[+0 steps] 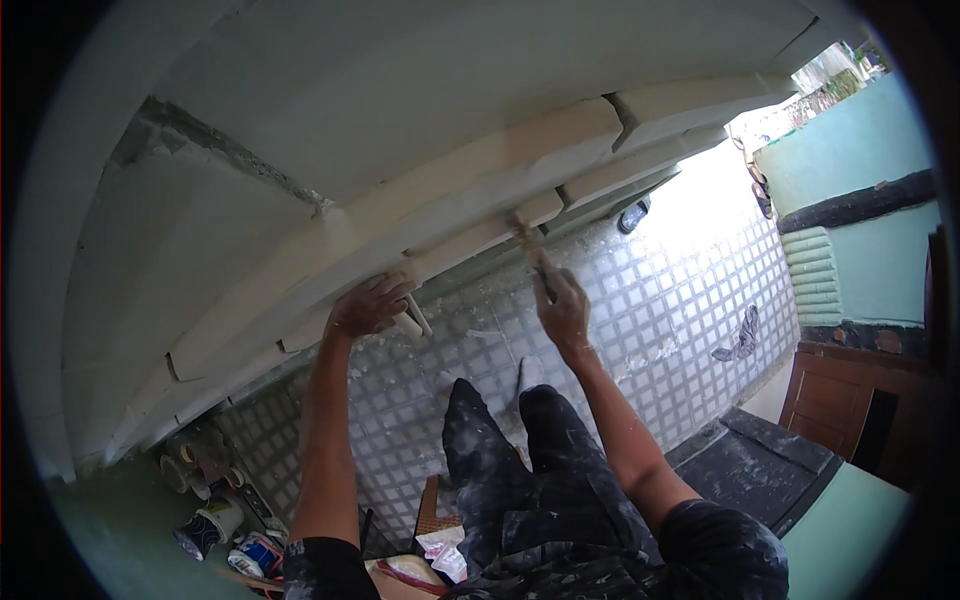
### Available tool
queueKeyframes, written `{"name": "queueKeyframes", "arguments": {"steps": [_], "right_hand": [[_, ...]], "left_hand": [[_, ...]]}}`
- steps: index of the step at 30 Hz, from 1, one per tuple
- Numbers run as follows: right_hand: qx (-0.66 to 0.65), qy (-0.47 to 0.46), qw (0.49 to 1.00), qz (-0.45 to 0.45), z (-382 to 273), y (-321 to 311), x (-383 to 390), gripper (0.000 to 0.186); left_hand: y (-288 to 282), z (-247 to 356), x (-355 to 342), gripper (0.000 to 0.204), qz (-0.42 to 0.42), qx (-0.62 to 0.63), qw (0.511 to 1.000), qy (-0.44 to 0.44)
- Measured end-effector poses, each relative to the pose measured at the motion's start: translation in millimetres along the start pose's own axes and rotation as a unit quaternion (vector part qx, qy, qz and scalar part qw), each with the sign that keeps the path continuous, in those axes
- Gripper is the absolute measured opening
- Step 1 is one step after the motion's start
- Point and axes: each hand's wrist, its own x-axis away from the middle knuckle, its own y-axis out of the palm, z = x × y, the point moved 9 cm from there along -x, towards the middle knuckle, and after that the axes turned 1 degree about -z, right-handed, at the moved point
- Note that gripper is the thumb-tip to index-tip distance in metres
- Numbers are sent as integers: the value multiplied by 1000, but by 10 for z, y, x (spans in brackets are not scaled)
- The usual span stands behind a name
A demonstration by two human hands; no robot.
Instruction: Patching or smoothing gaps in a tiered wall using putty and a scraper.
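A pale stepped wall moulding (480,185) with dark gaps runs across in front of me. My left hand (368,305) rests on its lower edge, fingers stretched out along the surface. Just beside those fingers is a pale, narrow piece (412,318); I cannot make out what it is or whether it is being touched. My right hand (565,308) is closed around the dark handle of a brush (530,245). The brush is smeared by motion, and its bristle end is at the moulding's lower edge.
Below lies a grey and white tiled floor (640,310). Several paint pots (210,520) stand at lower left. A dark slab-like surface (750,460) is at lower right, near a brown door (825,400). A crumpled bag (742,338) and a sandal (633,216) lie on the tiles.
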Motion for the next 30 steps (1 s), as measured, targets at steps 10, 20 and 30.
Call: {"name": "queueKeyframes", "arguments": {"steps": [10,20,30], "right_hand": [[78,-36,991,-100,469,-17,-334,38],[12,-56,996,-63,-15,-34,9,44],[93,41,994,52,519,-250,-130,38]], "left_hand": [[-44,-11,-8,41,-7,83,996,-31],[-28,-52,12,38,-4,106,993,-53],[-33,-44,-20,34,15,113,993,-41]]}}
